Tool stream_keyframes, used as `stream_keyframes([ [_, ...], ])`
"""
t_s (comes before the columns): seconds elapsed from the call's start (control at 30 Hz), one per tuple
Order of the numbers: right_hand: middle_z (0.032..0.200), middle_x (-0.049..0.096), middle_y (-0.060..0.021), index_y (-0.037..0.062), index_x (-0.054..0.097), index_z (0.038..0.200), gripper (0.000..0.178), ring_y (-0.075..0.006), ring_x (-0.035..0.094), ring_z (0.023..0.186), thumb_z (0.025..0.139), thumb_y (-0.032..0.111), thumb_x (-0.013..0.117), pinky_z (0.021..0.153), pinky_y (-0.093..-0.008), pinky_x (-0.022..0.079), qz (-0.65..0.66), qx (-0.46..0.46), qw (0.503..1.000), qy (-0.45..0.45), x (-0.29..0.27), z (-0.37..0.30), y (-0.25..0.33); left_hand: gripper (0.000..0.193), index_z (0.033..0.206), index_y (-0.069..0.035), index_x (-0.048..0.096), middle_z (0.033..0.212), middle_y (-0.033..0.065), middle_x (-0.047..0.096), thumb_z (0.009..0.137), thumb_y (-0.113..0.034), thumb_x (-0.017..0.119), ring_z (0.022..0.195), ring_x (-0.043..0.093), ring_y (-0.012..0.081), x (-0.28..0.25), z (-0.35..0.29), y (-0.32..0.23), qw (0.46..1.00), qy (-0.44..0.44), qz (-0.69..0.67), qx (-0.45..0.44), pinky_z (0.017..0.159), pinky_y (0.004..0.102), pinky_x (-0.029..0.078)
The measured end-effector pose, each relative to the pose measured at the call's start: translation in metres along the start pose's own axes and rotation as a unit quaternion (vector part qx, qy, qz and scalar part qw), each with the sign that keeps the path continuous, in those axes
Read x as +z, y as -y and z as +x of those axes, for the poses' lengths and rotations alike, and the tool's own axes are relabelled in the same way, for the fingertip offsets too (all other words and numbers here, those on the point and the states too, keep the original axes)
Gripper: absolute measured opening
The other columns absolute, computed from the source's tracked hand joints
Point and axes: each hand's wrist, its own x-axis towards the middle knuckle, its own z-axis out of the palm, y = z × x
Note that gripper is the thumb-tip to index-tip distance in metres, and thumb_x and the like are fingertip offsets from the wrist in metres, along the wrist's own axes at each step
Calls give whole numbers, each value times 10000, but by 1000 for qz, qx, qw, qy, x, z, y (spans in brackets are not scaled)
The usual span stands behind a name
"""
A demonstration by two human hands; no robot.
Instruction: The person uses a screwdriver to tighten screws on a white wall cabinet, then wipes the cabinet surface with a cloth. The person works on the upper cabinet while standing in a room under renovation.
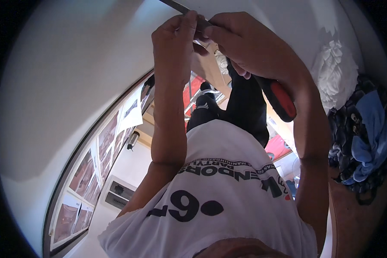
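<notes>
Top centre: our left hand [176,36] pinches a thin metal strip [174,5] steady; right hand [249,47] grips red-handled tool [277,101] (tip hidden) against it.

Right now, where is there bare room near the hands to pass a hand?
Free: the plain white wall left of the left hand. Crowded: both hands meet on a thin metal strip; the right hand holds a red-and-black tool handle; clothes hang right.
</notes>
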Motion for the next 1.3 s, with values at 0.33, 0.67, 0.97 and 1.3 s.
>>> stream_keyframes([
  [0.33, 549, 534, -50, -32, 601, 908, 286, -122, 499, 386, 966, 230, 503, 393, -266, 419, -3, 57, 998, 17, -14, 8, 21, 359, 863, 66, 677, 714, 119, 682, 965, -273, 620, 584, 656, 155, 0, 2, -3, 1000, -1, -23, 6, 519, 277, 541],
  [0.67, 650, 584, -100, -56, 611, 913, 282, -155, 547, 483, 956, 207, 519, 463, -281, 464, -83, 183, 968, 150, -34, 42, 47, 304, 846, 78, 665, 734, 142, 692, 962, -199, 618, 538, 658, 193, -9, 20, -4, 989, 43, -141, -3, 563, 301, 571],
  [0.97, 808, 608, -186, -111, 640, 901, 290, -226, 631, 659, 951, 141, 508, 590, -333, 515, -337, -120, 918, 172, -34, 38, 21, 291, 947, 75, 647, 837, 157, 688, 954, -215, 624, 724, 701, 226, -16, 21, 13, 980, 58, -191, 8, 639, 323, 606],
  [1.3, 790, 602, -110, -98, 605, 936, 328, -171, 588, 602, 958, 187, 445, 552, -324, 496, -7, 426, 889, 168, -52, 53, 115, 307, 886, 85, 663, 742, 162, 699, 942, -217, 656, 600, 703, 217, -4, 11, 3, 971, 52, -234, 19, 559, 322, 610],
])
